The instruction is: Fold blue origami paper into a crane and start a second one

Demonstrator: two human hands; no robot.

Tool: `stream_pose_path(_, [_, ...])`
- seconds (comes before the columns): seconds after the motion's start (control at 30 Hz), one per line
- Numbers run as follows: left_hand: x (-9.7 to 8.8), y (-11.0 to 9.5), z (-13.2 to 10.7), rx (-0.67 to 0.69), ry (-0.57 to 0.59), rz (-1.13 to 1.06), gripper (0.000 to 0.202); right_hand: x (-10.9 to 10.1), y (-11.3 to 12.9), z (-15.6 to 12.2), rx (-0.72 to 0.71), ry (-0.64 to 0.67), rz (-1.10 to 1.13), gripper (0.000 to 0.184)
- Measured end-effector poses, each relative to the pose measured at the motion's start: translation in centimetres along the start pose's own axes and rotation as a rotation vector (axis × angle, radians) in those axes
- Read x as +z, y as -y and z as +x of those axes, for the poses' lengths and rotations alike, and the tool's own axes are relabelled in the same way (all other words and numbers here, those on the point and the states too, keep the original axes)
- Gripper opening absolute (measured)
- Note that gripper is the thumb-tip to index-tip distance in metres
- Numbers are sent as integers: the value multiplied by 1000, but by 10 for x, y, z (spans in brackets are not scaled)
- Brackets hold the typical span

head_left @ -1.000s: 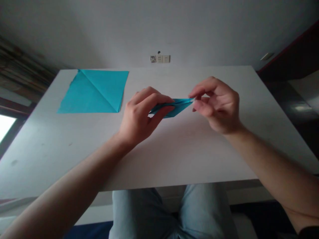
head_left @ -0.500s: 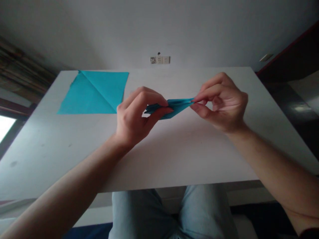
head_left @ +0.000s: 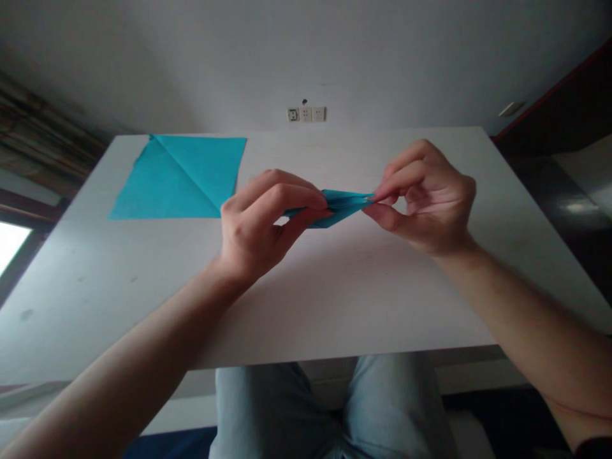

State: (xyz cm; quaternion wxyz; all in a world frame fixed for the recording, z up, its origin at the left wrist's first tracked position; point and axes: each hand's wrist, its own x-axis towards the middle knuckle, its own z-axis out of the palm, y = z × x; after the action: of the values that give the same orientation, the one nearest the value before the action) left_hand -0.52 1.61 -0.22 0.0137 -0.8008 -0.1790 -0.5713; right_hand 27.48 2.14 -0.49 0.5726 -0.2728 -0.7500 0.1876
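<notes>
A piece of folded blue paper, layered and narrowing to a point on the right, is held above the table between my two hands. My left hand pinches its wide left part, thumb below and fingers on top, hiding much of that end. The thumb and forefinger of my right hand are closed on the pointed right tip. Left of my left hand, a flat sheet of blue paper with a diagonal crease lies on the table, its left edge ragged.
The white table reaches to the wall, where a row of sockets sits. My legs in jeans are under the near edge. A curtain hangs at the left, and a dark doorway area is at the right.
My left fingers have closed down further over the folded paper, covering more of its left end. The right hand stays almost where it was, pinching the tip.
</notes>
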Motion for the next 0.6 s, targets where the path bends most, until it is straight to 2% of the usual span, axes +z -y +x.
stream_pose_path(0.07, [0,0,1,-3,22,25,35,0,1,-2,28,24,-21,22])
stream_pose_path(0.17, [0,1,2,22,10,25,35,2,5,-3,3,12,40,7])
stream_pose_path(0.37, [4,6,3,121,-16,17,21,9,-1,-1,-99,-46,58,8])
stream_pose_path(0.47, [5,8,4,140,-28,14,24,9,-8,-1,-159,-54,74,13])
stream_pose_path(0.6, [7,8,4,151,-32,12,26,8,-11,-1,-166,-29,69,32])
